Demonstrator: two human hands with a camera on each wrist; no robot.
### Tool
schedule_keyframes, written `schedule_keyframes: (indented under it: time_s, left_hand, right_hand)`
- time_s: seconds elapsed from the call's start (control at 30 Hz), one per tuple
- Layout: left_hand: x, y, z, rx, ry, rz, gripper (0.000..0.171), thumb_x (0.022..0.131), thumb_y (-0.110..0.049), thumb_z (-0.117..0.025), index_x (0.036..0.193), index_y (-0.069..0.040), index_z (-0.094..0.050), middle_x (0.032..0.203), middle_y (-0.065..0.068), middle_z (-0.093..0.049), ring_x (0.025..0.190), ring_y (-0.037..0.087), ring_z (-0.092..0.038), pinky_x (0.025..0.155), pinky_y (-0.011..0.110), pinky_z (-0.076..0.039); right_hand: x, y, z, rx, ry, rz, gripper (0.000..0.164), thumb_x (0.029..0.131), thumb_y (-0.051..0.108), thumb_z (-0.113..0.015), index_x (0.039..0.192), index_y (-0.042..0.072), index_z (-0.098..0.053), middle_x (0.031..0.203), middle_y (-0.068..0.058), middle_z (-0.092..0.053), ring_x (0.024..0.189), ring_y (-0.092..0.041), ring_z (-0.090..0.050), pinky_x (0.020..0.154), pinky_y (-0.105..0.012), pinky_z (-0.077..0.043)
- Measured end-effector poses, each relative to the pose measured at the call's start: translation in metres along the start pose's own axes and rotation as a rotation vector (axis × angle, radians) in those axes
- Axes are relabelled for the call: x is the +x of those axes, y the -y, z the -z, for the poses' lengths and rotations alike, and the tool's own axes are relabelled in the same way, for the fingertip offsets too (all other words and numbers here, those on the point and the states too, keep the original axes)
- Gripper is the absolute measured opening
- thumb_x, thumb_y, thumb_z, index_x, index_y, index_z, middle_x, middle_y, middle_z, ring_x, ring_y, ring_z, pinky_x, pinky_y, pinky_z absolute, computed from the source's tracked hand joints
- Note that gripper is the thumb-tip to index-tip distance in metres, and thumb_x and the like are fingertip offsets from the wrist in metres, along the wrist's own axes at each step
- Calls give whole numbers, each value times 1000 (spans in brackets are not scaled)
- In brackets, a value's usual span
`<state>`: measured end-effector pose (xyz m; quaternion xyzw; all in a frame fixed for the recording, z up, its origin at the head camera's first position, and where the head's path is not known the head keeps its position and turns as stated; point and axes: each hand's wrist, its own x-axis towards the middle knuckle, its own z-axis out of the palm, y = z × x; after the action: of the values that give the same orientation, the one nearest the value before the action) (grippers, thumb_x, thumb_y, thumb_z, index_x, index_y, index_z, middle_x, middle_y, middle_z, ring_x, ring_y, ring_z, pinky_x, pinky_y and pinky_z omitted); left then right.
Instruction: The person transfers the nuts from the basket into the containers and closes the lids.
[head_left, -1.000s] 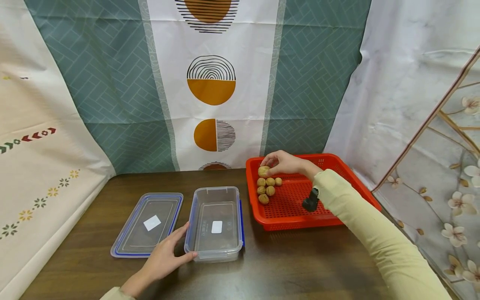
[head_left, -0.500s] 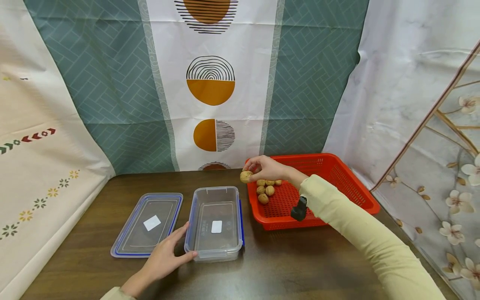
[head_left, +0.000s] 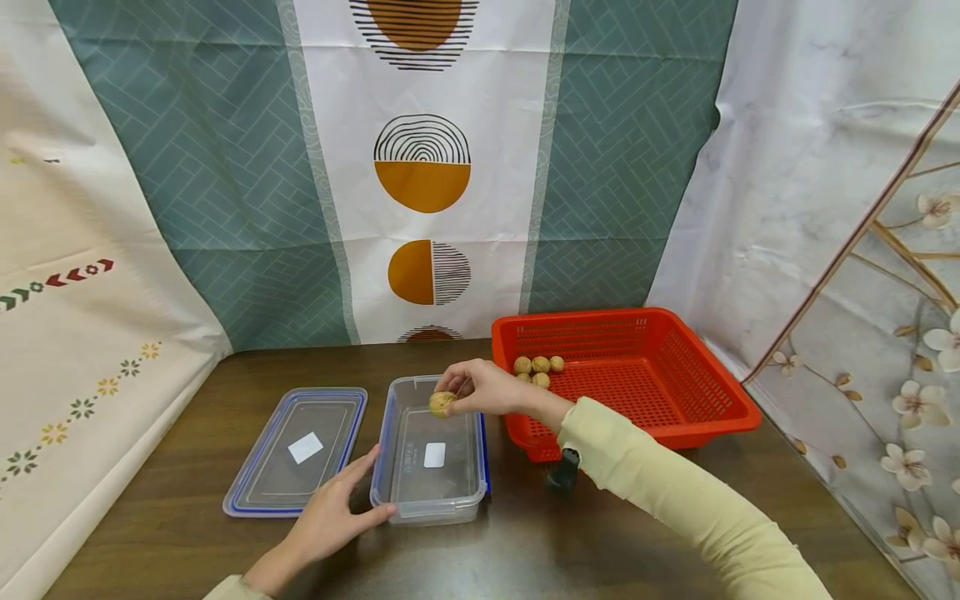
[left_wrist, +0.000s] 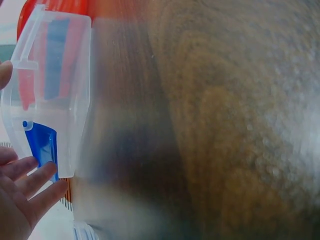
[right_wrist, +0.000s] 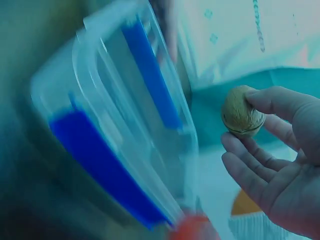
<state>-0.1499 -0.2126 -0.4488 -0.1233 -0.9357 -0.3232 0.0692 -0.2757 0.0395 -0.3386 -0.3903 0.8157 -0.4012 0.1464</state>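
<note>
A walnut [head_left: 442, 404] is pinched between the thumb and fingers of my right hand [head_left: 480, 387], above the far part of a clear plastic container [head_left: 427, 496]. In the right wrist view the walnut [right_wrist: 242, 112] shows whole, above the container's rim. My left hand [head_left: 330, 517] rests at the container's left side, thumb at the near left corner and fingers along the wall. The left wrist view shows its fingers [left_wrist: 42, 175] fairly straight near a blue side clip [left_wrist: 44, 145]. Inside the container only a white label [head_left: 434, 455] is seen.
A red perforated basket [head_left: 637, 400] stands on the right, with several walnuts [head_left: 541, 364] in its left part, some hidden by the right arm. Left of the container lies a clear lid [head_left: 288, 475] with a blue seal. Patterned cloths hang behind the brown table [head_left: 247, 367].
From over the basket's left part, my right hand has moved left and nearer with the walnut, to above the container. My left hand has stayed at the container.
</note>
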Motion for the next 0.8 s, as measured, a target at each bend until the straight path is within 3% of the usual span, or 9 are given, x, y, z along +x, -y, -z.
schedule_keyframes:
  time_s: [0.2,0.57,0.8]
  left_hand:
    - [0,-1,0,-29,15,-4,81,76,-50,-66,140,-10,-36,137,14,-42,118,34,-46,87,48,-45]
    - [0,0,0,-40,4,-7,80,76,-49,-67,140,-11,-37,137,13,-43,117,33,-47,84,45,-48]
    - [0,0,-1,-37,-17,-20,80,75,-47,-69,139,-10,-38,135,14,-44,116,32,-48,82,44,-49]
  right_hand:
    - [-8,7,-33,17,39,1,23,77,7,-70,99,7,-65,88,-2,-64,76,-8,-59,70,-18,-50]
    - [-11,-4,-76,67,-34,9,21,75,3,-71,94,4,-65,86,-5,-65,72,-4,-57,69,-15,-49]
    - [-5,-14,-96,60,-60,-17,22,73,3,-73,94,3,-66,84,-6,-65,71,-8,-58,66,-14,-48]
